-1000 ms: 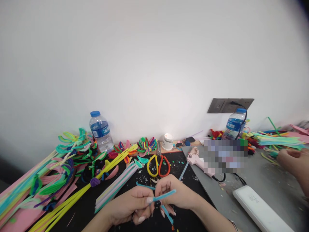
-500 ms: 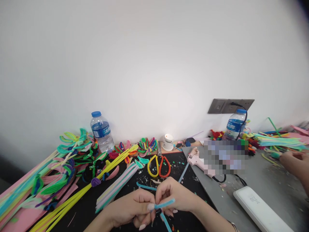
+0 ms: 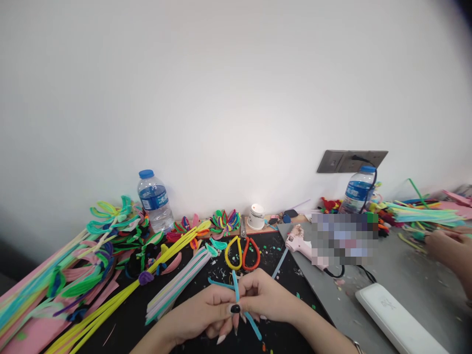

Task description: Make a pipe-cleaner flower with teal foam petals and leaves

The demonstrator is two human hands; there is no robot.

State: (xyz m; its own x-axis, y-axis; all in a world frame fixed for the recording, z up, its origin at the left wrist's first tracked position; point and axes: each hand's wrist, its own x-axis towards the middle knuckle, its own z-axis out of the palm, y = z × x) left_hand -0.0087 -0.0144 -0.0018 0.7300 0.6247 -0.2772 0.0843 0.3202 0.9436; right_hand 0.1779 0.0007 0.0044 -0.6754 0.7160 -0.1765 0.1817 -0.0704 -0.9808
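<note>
Light blue pipe cleaners (image 3: 252, 326) are pinched between my two hands, low in the middle of the view. One end stands up between the thumbs, and another slants down to the right. Beside the upright end, a small black oval piece (image 3: 235, 309) sits at my fingertips. My left hand (image 3: 206, 312) grips from the left, its thumb against the black piece. My right hand (image 3: 263, 297) is closed on the blue strands from the right. Just beyond the hands lie scissors (image 3: 242, 253) with a yellow and a red handle loop.
Pipe cleaner bundles (image 3: 180, 280) and bent colourful shapes lie left. Two water bottles (image 3: 155, 201) (image 3: 357, 189) and a white cup (image 3: 255, 217) stand by the wall. A pink glue gun (image 3: 304, 248), white case (image 3: 398, 314) and another person's hand (image 3: 448, 248) are right.
The blue end that pointed right across my right fingers now stands upright between my thumbs. The black piece has come up to face the camera. The other person's hand has shifted slightly.
</note>
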